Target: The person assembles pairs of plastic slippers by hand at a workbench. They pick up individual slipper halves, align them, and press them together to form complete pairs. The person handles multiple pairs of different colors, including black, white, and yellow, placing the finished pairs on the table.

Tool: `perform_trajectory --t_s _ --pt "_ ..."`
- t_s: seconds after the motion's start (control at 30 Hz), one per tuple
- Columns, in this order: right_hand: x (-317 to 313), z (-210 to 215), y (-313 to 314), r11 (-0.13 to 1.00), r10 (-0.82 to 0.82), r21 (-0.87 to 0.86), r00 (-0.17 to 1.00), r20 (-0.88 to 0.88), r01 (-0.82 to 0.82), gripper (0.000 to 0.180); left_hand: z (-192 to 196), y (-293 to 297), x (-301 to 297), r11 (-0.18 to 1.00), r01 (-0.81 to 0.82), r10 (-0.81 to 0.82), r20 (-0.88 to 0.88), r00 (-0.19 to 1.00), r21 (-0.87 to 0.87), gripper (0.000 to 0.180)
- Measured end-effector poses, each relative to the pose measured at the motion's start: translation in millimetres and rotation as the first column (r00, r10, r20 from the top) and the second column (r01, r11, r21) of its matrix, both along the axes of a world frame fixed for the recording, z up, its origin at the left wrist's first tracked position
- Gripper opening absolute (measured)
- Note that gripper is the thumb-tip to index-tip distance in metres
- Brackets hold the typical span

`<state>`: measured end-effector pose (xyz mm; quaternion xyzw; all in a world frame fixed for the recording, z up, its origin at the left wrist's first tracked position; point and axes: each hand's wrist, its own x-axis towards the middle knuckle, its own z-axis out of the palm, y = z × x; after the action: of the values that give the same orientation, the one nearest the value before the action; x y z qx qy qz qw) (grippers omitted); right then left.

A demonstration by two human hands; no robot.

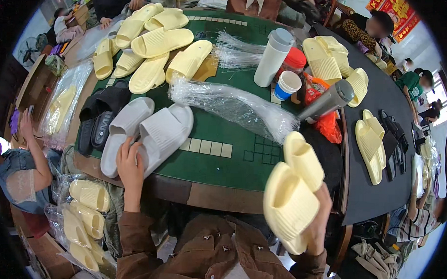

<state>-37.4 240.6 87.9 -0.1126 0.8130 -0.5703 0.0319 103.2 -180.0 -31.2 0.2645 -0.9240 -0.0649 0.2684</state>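
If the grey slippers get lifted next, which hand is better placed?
Likely the left hand: its fingers are at the grey slippers. The right hand is occupied, holding pale yellow slippers off to the right.

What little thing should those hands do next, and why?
Maybe lower the yellow slippers onto the green mat, beside the grey slippers. The right hand is holding the yellow pair near the mat's edge, while the left hand is at the grey pair.
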Motion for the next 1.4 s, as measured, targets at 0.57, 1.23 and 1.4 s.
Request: perform_trajectory --t_s 0.57,1.23,1.4 --pt "-7 -102 -86 0.915 0.402 -0.021 0.902 0.155 -0.404 0.044 -29 -35 5 0.973 -0.209 0.212 0.022 0.977 -0.102 0.045" --pt "-40 -116 -37 0.992 0.081 0.103 0.995 -0.06 -0.074 0.03 10 143 -72 0.861 0.47 -0.486 0.048 0.872 0.194 0.059" --pt "-15 -116 -53 0.98 0.177 0.13 0.966 -0.191 -0.153 0.029 -2 126 -70 0.823 0.405 -0.412 -0.072 0.908 0.398 0.056"
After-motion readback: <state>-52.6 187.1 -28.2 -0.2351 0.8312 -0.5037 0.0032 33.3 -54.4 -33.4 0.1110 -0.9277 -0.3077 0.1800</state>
